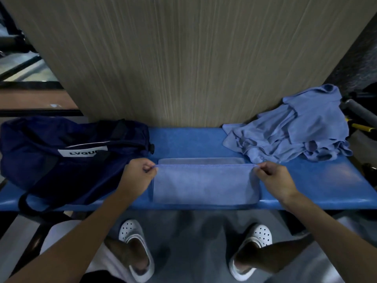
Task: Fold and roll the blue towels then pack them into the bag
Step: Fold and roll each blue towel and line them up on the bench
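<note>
A light blue towel (206,183) lies flat on the blue bench (310,188), its near half doubled over so a strip of the lower layer shows at the far edge. My left hand (137,177) pinches the upper layer's left corner. My right hand (272,177) pinches its right corner. A navy bag (61,160) with a white label sits on the bench at the left, touching my left hand's side. A crumpled pile of blue towels (295,127) lies at the back right.
A beige wood-grain panel (183,58) rises straight behind the bench. The bench's front edge runs just below the towel. My feet in white clogs (134,248) stand on the grey floor. Metal bars and a yellow-handled object (361,126) sit at the far right.
</note>
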